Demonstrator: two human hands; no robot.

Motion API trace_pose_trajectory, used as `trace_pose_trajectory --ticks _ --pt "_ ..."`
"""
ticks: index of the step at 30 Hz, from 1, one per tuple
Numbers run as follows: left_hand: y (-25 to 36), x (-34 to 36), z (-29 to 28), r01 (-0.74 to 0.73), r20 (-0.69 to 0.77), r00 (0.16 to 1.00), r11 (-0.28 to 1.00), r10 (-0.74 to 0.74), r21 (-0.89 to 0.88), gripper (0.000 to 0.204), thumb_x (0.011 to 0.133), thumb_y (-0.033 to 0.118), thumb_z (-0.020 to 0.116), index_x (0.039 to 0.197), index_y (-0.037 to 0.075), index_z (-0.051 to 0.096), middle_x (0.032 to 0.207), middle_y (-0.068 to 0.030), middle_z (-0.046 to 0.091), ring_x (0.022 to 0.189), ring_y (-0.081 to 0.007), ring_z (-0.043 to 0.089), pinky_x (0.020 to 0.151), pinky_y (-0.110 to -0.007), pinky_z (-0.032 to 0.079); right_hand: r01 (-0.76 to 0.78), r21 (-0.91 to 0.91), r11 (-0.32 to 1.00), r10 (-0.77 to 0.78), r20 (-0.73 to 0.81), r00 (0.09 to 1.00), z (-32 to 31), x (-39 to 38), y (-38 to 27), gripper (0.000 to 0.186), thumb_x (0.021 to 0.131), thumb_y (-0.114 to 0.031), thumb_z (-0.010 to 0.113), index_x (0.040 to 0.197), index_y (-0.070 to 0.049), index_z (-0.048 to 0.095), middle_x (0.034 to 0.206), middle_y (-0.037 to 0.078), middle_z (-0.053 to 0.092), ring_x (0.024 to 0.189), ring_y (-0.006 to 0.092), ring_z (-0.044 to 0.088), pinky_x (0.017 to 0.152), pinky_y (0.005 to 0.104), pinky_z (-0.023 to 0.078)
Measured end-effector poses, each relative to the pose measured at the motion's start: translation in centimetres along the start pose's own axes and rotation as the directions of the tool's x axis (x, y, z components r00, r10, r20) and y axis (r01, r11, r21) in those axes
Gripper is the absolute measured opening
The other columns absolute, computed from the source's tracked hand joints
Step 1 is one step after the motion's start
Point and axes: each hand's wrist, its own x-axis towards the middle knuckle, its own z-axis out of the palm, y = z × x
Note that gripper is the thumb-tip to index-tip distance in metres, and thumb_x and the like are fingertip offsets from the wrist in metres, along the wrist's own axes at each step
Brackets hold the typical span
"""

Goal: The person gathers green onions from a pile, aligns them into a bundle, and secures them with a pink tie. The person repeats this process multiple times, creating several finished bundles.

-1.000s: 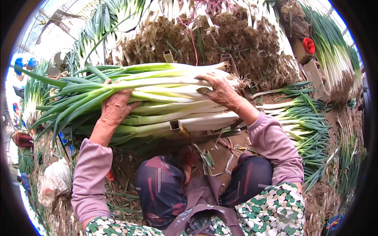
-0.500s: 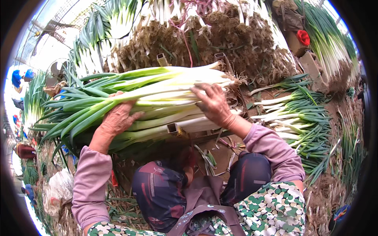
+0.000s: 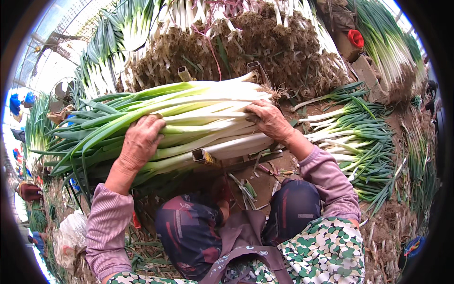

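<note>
One bare left hand point(image 3: 142, 139) and one bare right hand point(image 3: 270, 120) lie over a thick bundle of long green onions point(image 3: 203, 113) stretching across the centre and left of the frame. Green leaves fan out leftward; white stalks and roots end just right of centre. The left hand's fingers curve over the stalks where green turns pale; the right hand's fingers bend over the white end. Their undersides are hidden, so I cannot tell how firmly either hand grips. The bundle lies beside a square hollow post point(image 3: 206, 157) at its lower edge. Loose onions point(image 3: 364, 146) are spread at right of the frame; a large rooted stack point(image 3: 236, 57) fills the top. A pale plastic bag point(image 3: 71, 236) sits lower left.

The step in hand seems to be gathering and evening the stalks. The next move probably calls for both hands keeping them parallel, pressing gently to avoid snapping leaves.
</note>
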Motion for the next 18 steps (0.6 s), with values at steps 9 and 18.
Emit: trace_pose_trajectory --ticks 9,18 --pt "2.2 -2.2 2.4 -0.012 -0.021 1.0 0.999 0.013 0.042 0.038 0.071 0.012 0.073 0.107 0.007 0.061 0.098 -0.0082 0.059 0.096 -0.0285 0.056 0.091 -0.041 0.043 -0.044 -0.069 0.997 0.054 0.14 0.989 -0.5 -1.7 -1.7 0.037 0.076 -0.009 0.065 0.112 -0.006 0.059 0.111 0.013 0.058 0.109 0.0331 0.053 0.093 0.0433 0.041" --pt "2.8 -2.1 2.3 0.04 -0.158 0.987 0.997 -0.03 0.061 0.036 0.067 0.013 0.075 0.101 0.009 0.066 0.118 -0.0094 0.055 0.109 -0.031 0.05 0.097 -0.045 0.039 -0.086 0.185 0.979 0.038 0.253 0.967 0.1 0.1 -2.6 0.037 0.08 -0.016 0.069 0.113 -0.003 0.061 0.107 0.016 0.064 0.104 0.0336 0.059 0.091 0.0407 0.046"
